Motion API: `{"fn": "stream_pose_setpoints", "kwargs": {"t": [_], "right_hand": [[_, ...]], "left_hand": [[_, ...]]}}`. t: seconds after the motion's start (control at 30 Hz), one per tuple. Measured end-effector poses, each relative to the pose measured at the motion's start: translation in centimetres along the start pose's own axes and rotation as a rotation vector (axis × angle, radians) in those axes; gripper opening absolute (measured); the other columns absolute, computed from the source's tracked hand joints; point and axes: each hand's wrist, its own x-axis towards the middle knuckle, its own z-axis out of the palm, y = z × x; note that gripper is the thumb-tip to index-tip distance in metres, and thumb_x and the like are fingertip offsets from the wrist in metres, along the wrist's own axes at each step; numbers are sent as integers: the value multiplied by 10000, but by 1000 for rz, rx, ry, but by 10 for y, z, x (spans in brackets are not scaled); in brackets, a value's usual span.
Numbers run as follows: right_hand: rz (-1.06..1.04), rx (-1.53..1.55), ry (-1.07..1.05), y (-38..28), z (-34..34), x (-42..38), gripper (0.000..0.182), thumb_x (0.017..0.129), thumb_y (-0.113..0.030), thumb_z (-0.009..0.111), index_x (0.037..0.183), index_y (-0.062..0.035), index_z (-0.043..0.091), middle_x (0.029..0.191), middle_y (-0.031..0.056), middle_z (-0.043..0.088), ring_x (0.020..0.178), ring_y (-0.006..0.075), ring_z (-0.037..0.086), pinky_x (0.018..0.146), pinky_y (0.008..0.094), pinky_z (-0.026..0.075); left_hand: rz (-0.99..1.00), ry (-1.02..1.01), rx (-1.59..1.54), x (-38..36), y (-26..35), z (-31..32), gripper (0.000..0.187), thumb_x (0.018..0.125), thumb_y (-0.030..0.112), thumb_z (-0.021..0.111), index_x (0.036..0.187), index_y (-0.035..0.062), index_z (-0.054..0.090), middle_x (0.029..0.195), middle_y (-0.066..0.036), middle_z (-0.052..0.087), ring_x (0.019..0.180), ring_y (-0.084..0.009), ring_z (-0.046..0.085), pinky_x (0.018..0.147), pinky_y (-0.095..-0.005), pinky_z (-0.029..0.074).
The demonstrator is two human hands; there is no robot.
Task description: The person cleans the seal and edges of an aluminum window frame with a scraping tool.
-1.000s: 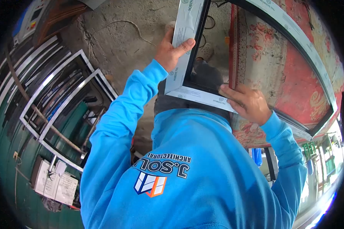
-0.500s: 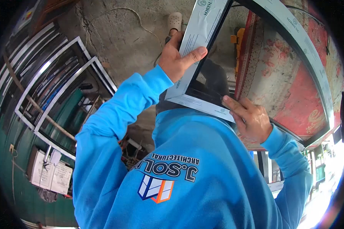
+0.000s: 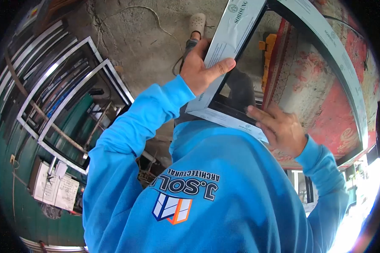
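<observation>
Two hands at frame (image 3: 232, 42), 2 o'clock. Left hand (image 3: 194, 76), 12 o'clock, closed round side bar, thumb on top. Right hand (image 3: 289, 133), 3 o'clock, half open, gripping nothing visible, fingertips near lower bar. I'd brace left, touch lightly right.

White glare floods the lower right, the floor (image 3: 139, 46) lies dimmer, and fisheye distortion bends the edges.

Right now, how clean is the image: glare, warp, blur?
Head view: blown-out glare at lower right, with purplish flare; fisheye warp and black corners, so I can't tell how much of the frame's curve is real; left hand and right hand look fairly sharp; writing on the papers is illegible.
</observation>
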Motion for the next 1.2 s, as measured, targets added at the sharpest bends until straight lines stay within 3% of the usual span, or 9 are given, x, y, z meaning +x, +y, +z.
{"fn": "stream_pose_setpoints", "kwargs": {"t": [0.17,0.47,0.67,0.8,0.97,1.2], "right_hand": [[126,-40,43,-22,9,-18,499,888,-158,656,1380,-197,585,830,92,540,586,270,619,506,407,541],[43,-64,111,-9,37,-17,513,883,-168,661,1390,-191,579,789,87,520,533,246,575,488,405,536],[55,82,196,-3,41,-16,488,884,-167,665,1365,-198,597,783,80,533,538,258,582,486,406,533],[60,22,131,-3,25,-10,443,874,-178,667,1314,-220,628,778,79,547,549,291,602,506,437,528],[-33,-68,94,5,3,9,406,868,-184,674,1269,-250,654,772,78,572,570,308,611,514,449,527],[33,97,201,17,49,0,396,870,-205,681,1262,-255,662,779,90,603,610,316,638,548,455,540]], "left_hand": [[14,-16,65,3,2,-2,698,832,436,806,1255,-44,527,1103,-168,669,1035,-234,652,914,-346,516],[-77,3,-5,1,6,2,630,831,433,810,1192,-33,588,1096,-145,678,1005,-216,649,901,-324,511],[-75,59,-8,-2,5,5,537,843,359,816,1157,-29,617,1066,-124,687,986,-188,647,887,-315,513],[-86,65,-22,0,12,5,504,850,315,814,1144,-48,625,1020,-120,700,944,-181,657,862,-305,520],[-82,77,124,1,10,0,555,831,360,826,1148,-53,632,1034,-125,705,950,-179,666,847,-298,530],[-40,93,82,8,11,-3,540,835,368,821,1126,-53,648,1003,-108,716,927,-168,674,859,-291,525]]}}
